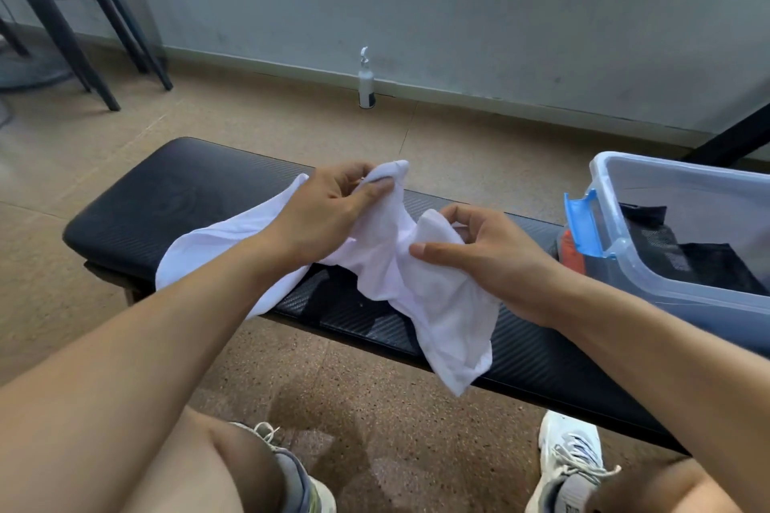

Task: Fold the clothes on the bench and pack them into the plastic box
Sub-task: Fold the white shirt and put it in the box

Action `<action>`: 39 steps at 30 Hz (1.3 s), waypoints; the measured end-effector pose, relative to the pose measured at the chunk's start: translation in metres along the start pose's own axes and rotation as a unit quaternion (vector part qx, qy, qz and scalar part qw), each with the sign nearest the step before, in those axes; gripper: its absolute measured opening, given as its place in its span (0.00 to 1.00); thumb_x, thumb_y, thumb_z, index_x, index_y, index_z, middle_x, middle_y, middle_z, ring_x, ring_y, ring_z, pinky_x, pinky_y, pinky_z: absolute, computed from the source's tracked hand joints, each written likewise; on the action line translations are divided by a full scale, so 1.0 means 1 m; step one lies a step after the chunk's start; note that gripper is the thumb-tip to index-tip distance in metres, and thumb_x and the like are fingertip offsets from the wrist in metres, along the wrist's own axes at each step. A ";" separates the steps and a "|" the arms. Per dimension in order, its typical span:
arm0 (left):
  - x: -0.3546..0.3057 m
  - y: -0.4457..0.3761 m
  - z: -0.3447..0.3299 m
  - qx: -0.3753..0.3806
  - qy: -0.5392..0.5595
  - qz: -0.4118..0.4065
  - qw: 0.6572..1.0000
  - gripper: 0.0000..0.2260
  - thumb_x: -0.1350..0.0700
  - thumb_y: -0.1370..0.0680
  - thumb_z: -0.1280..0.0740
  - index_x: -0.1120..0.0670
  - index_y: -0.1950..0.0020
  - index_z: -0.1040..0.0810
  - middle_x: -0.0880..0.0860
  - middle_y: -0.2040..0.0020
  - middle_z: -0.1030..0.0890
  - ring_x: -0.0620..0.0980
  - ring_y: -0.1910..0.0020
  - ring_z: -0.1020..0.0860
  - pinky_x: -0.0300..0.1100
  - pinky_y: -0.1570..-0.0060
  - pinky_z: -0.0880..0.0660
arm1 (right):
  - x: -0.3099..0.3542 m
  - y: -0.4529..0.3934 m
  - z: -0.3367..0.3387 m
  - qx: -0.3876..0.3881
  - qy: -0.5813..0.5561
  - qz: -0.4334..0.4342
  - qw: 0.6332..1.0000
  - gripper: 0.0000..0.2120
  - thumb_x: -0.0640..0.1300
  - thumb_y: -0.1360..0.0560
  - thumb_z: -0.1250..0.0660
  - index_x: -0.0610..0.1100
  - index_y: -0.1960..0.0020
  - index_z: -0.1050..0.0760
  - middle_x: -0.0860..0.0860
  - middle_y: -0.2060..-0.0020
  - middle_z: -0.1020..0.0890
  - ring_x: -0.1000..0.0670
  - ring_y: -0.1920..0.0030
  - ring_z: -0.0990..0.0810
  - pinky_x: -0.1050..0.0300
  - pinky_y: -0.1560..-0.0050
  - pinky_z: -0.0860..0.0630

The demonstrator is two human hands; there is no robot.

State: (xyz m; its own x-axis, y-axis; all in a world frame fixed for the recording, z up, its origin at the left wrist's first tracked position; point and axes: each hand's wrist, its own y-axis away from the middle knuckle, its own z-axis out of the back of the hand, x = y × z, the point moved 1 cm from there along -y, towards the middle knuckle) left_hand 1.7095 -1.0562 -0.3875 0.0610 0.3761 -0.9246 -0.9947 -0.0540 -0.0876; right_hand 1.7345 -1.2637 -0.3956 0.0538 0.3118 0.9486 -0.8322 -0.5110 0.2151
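A white garment [441, 304] lies crumpled across the black padded bench [166, 196], one end hanging over the near edge. My left hand [329, 212] pinches a raised fold of it at the top. My right hand [487, 250] grips another bunched fold just to the right. The clear plastic box [666, 283] with a blue latch [585, 223] stands on the bench's right end, with dark clothes [691, 254] folded inside.
Something orange [573, 256] shows behind the box wall by the latch. A black stool [71, 12] stands at the far left by the wall. A white spray bottle [366, 79] sits on the floor by the wall. My knees and sneakers are below the bench.
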 end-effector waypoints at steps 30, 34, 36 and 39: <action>-0.115 -0.058 0.136 -0.234 -0.078 -0.036 0.968 0.10 0.49 0.19 0.32 0.52 0.46 0.16 0.54 0.49 0.15 0.53 0.52 0.17 0.46 0.49 0.18 | 0.173 -0.036 0.122 -0.325 -0.025 0.084 0.942 0.18 0.47 0.29 0.21 0.45 0.42 0.22 0.50 0.53 0.17 0.52 0.54 0.17 0.61 0.64 0.25; -0.136 -0.067 0.125 -0.222 -0.084 -0.051 0.970 0.09 0.48 0.20 0.32 0.52 0.50 0.16 0.55 0.54 0.15 0.48 0.62 0.21 0.41 0.56 0.19 | 0.195 -0.018 0.147 -0.399 0.003 0.124 0.909 0.14 0.50 0.30 0.21 0.47 0.48 0.20 0.54 0.58 0.19 0.54 0.60 0.21 0.59 0.59 0.20; -0.151 -0.071 0.119 -0.206 -0.098 -0.058 0.972 0.08 0.49 0.20 0.31 0.53 0.50 0.16 0.50 0.61 0.19 0.43 0.67 0.25 0.31 0.69 0.26 | 0.211 -0.011 0.163 -0.419 -0.003 0.122 0.900 0.14 0.50 0.30 0.21 0.48 0.49 0.20 0.54 0.56 0.18 0.53 0.56 0.19 0.58 0.54 0.17; -0.176 -0.086 0.118 -0.199 -0.104 -0.055 0.973 0.10 0.51 0.22 0.28 0.53 0.44 0.15 0.50 0.55 0.17 0.45 0.61 0.22 0.32 0.64 0.25 | 0.239 -0.002 0.179 -0.429 -0.034 0.121 0.895 0.17 0.51 0.32 0.20 0.49 0.46 0.20 0.52 0.53 0.16 0.51 0.54 0.16 0.54 0.49 0.16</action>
State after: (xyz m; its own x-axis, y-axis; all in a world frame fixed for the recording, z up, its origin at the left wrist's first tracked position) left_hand 1.7742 -1.0084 -0.1736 0.1059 0.5770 -0.8099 -0.8693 -0.3418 -0.3571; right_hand 1.8473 -1.3318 -0.1280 -0.1766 0.2112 0.9613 -0.9398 0.2542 -0.2285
